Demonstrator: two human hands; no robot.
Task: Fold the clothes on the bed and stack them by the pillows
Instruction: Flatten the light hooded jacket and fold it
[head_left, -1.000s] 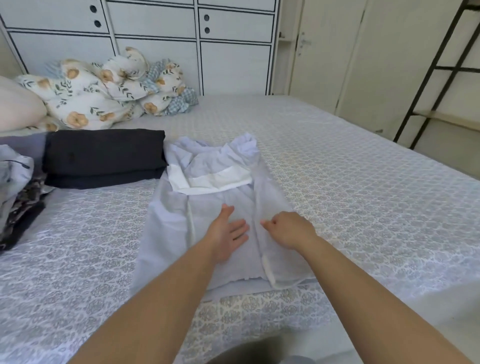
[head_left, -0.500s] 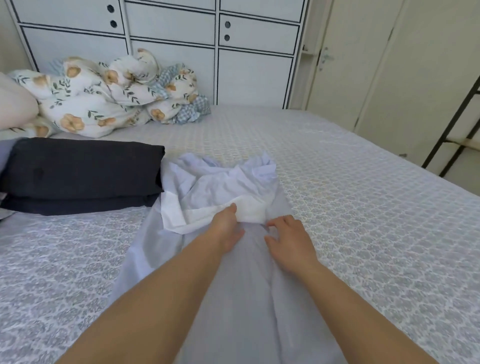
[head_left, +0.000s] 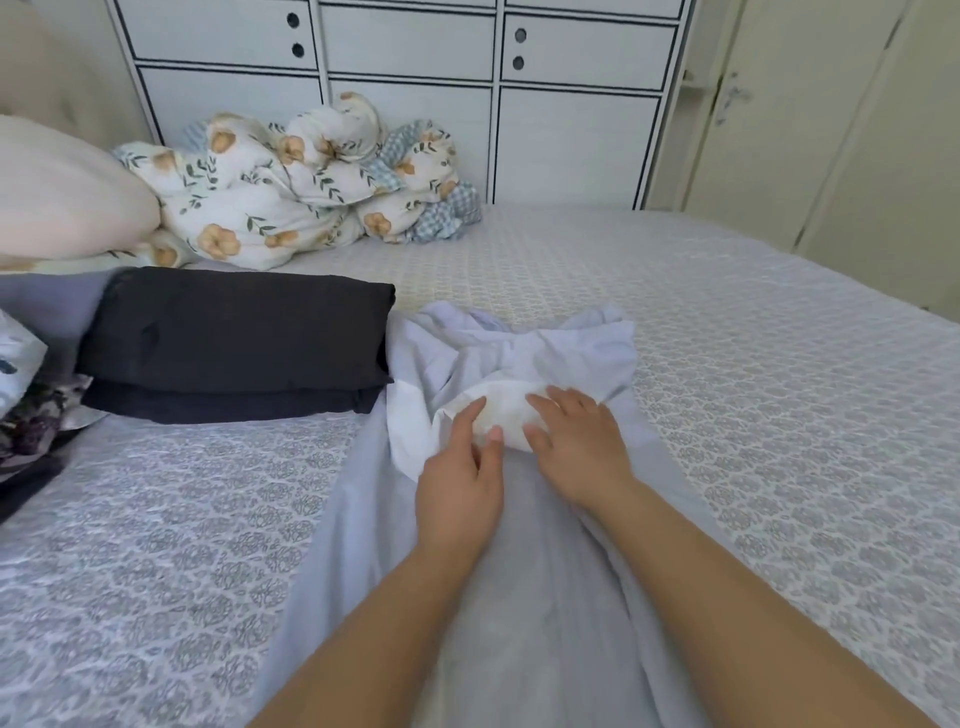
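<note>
A pale lavender garment (head_left: 519, 597) lies spread lengthwise on the patterned bedsheet (head_left: 753, 415), its far end crumpled with a white inner lining (head_left: 506, 410) showing. My left hand (head_left: 460, 478) and my right hand (head_left: 576, 441) rest side by side on that white lining, fingers fairly straight and pressing it down. To the left lies a folded black garment (head_left: 234, 338) on a darker folded piece. A pale pink pillow (head_left: 62, 197) sits at the far left.
A bunched floral duvet (head_left: 291, 182) lies against white cabinets (head_left: 415, 78) at the bed's far side. A heap of unfolded patterned clothes (head_left: 31, 415) sits at the left edge. Cream wardrobe doors (head_left: 831, 130) stand at the right.
Both hands slid forward along the lavender garment from its lower middle up to the white lining at the far end. The view moved closer to the bed.
</note>
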